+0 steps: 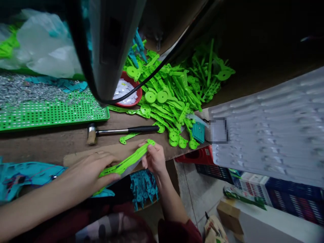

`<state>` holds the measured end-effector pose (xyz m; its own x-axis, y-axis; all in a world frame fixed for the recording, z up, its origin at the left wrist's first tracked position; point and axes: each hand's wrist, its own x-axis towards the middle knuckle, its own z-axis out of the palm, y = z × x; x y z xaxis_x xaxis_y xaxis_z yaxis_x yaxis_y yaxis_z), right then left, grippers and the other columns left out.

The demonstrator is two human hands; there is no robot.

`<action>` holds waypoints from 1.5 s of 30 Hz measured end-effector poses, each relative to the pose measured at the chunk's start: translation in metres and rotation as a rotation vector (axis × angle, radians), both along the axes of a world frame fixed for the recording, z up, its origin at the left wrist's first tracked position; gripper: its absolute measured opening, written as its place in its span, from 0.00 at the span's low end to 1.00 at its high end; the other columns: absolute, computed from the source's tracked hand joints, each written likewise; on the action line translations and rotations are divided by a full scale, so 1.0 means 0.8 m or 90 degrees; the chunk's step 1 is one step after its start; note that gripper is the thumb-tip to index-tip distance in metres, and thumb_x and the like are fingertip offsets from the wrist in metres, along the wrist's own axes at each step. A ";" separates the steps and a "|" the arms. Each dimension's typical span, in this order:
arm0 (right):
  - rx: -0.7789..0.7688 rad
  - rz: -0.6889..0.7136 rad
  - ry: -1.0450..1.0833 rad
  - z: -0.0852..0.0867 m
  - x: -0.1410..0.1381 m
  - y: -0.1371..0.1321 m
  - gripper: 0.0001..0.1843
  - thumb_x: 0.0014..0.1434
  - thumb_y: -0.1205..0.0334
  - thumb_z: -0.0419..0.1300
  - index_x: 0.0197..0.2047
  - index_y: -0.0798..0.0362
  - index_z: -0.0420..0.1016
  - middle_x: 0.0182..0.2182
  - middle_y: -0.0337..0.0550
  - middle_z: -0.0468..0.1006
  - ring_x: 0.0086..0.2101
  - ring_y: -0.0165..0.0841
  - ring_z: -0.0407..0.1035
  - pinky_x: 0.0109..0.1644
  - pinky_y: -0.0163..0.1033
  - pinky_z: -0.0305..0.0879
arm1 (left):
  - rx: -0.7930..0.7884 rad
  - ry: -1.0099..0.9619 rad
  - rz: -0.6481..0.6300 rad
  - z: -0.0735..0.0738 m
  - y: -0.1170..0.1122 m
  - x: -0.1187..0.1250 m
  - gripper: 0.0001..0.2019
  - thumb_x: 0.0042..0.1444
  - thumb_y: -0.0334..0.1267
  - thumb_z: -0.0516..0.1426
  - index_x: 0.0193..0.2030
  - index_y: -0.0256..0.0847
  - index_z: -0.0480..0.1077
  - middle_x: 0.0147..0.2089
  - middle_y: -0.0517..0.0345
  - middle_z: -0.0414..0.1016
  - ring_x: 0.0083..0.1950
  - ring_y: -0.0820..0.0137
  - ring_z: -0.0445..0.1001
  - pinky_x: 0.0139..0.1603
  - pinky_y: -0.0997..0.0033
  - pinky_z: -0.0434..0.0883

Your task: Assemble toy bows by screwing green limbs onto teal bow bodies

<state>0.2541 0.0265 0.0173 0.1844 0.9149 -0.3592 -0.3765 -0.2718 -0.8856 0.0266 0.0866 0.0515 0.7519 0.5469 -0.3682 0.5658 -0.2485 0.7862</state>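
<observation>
Between my two hands is a long, narrow green plastic part [129, 162], tilted up toward the right. My left hand [97, 168] grips its lower end, thumb on the near side. The fingers of my right hand [155, 157] are closed on its upper end. A pale translucent strip shows along its lower edge. Just beyond my hands a hammer [113, 131] lies on the bench [53, 145], its head to the left. A loose green piece [130, 136] is partly beneath its handle. At the left, by my forearm, lies a turquoise plastic part [32, 173] with thin wires.
Green parts [172, 98] are heaped at the back beside a red bowl [140, 96] of white pieces. A green perforated tray [63, 113] holds metal bits. A metal post [111, 47] and black cable [152, 76] cross in front. Turquoise parts [143, 189] sit below the bench edge.
</observation>
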 end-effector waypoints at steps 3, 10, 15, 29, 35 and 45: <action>0.000 -0.003 -0.009 -0.002 -0.001 0.000 0.25 0.51 0.41 0.65 0.32 0.58 0.77 0.07 0.35 0.67 0.07 0.25 0.57 0.08 0.27 0.50 | -0.037 0.001 0.000 0.007 0.000 -0.009 0.15 0.60 0.49 0.55 0.51 0.51 0.72 0.51 0.60 0.77 0.52 0.59 0.74 0.52 0.61 0.68; -0.003 -0.018 -0.033 -0.002 -0.003 0.000 0.23 0.53 0.42 0.65 0.34 0.57 0.77 0.07 0.34 0.68 0.06 0.23 0.53 0.09 0.27 0.52 | -0.137 0.003 0.029 0.013 0.009 -0.005 0.10 0.58 0.46 0.56 0.46 0.52 0.71 0.47 0.65 0.77 0.49 0.63 0.74 0.47 0.65 0.66; -0.019 -0.028 -0.046 -0.002 -0.004 -0.003 0.23 0.54 0.42 0.64 0.35 0.57 0.77 0.07 0.33 0.67 0.06 0.24 0.54 0.09 0.27 0.51 | -0.128 0.006 0.031 0.000 0.005 -0.006 0.10 0.56 0.47 0.57 0.42 0.51 0.74 0.46 0.64 0.78 0.48 0.62 0.75 0.47 0.64 0.66; -0.037 -0.037 -0.048 0.005 -0.010 0.005 0.26 0.50 0.39 0.65 0.31 0.57 0.75 0.09 0.36 0.69 0.07 0.24 0.57 0.08 0.27 0.48 | -0.086 0.023 0.011 0.004 0.010 0.001 0.15 0.59 0.49 0.54 0.48 0.54 0.76 0.46 0.62 0.82 0.48 0.60 0.78 0.43 0.66 0.69; -0.019 -0.064 -0.051 0.001 -0.013 0.004 0.25 0.52 0.40 0.64 0.31 0.58 0.76 0.06 0.34 0.65 0.06 0.24 0.55 0.08 0.27 0.46 | -0.091 0.018 0.013 0.001 0.008 0.002 0.14 0.60 0.50 0.53 0.47 0.53 0.76 0.47 0.62 0.81 0.49 0.59 0.77 0.47 0.64 0.69; -0.007 -0.110 -0.055 0.006 -0.015 -0.001 0.24 0.51 0.39 0.64 0.32 0.55 0.76 0.08 0.31 0.65 0.07 0.21 0.51 0.09 0.26 0.45 | 0.063 0.037 -0.070 0.012 0.019 -0.013 0.12 0.59 0.49 0.57 0.40 0.46 0.75 0.44 0.55 0.77 0.47 0.59 0.74 0.47 0.62 0.67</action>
<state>0.2420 0.0255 0.0219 0.3688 0.8630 -0.3453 -0.3417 -0.2196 -0.9138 0.0159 0.1015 0.0608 0.7887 0.4980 -0.3605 0.5741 -0.3869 0.7216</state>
